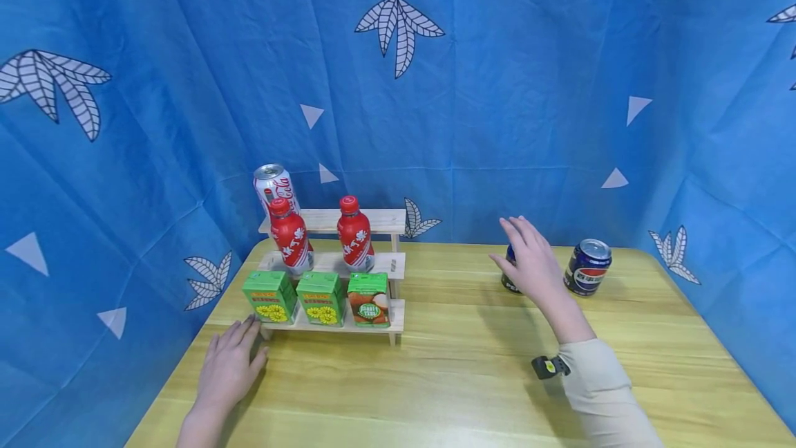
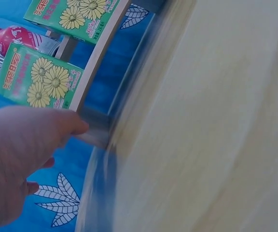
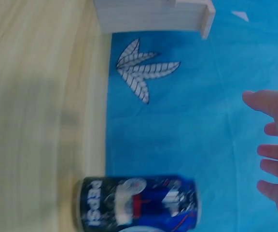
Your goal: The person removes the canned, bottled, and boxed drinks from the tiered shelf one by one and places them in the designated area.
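My left hand (image 1: 230, 361) rests at the lower left corner of a three-step wooden rack (image 1: 329, 221), its fingertips right at the end of the bottom step. Just above those fingers stands a green chrysanthemum drink carton (image 1: 271, 297); in the left wrist view my thumb lies beside the rack's leg (image 2: 96, 128). On the right, my right hand (image 1: 533, 265) is raised with spread fingers and nothing in them. It partly hides a dark blue Pepsi can (image 1: 511, 283) in the head view. That can (image 3: 139, 205) stands apart from the fingers in the right wrist view.
A second Pepsi can (image 1: 587, 268) stands right of my right hand. The rack also holds another chrysanthemum carton (image 1: 320, 299), a green-brown carton (image 1: 370, 301), two red bottles (image 1: 291, 235) and a white Coca-Cola can (image 1: 273, 185). Blue curtain (image 1: 497, 88) surrounds the wooden table (image 1: 448, 365).
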The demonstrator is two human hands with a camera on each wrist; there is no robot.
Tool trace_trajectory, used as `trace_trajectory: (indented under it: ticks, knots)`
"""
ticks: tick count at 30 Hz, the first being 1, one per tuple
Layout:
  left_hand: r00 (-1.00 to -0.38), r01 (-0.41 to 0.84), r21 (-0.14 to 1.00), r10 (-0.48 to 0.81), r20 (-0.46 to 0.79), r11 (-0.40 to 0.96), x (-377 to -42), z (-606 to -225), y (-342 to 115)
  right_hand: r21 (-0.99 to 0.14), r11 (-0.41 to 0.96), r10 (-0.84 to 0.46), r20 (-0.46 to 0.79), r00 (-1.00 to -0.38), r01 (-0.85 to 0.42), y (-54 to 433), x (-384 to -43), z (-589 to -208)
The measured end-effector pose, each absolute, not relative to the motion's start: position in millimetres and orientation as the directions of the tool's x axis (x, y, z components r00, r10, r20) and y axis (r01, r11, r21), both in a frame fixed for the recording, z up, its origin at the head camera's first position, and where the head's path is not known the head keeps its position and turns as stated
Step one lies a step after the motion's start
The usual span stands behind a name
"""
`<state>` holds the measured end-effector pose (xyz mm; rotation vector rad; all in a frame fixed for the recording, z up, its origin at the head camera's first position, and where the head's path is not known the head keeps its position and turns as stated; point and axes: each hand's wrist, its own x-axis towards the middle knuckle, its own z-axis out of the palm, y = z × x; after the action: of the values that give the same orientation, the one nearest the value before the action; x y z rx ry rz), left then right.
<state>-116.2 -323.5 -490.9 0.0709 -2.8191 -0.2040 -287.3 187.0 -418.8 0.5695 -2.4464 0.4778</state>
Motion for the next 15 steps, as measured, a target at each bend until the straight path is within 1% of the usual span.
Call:
trace_trajectory:
  ticks: [7, 15]
  knots:
    - [-0.941, -0.014, 0.119, -0.054, 0.335, 0.993, -116.1, -494.7, -324.6, -0.131, 0.813, -0.351, 0.667, -0.658, -0.567, 167.8, -286.4, -401.7]
    - [-0.935, 0.002, 0.083, -0.028, 0.354, 0.997, -117.1, -491.7, -323.9, -0.127, 0.758, -0.387, 0.703, -0.597, -0.64, 138.3, -284.0, -383.1]
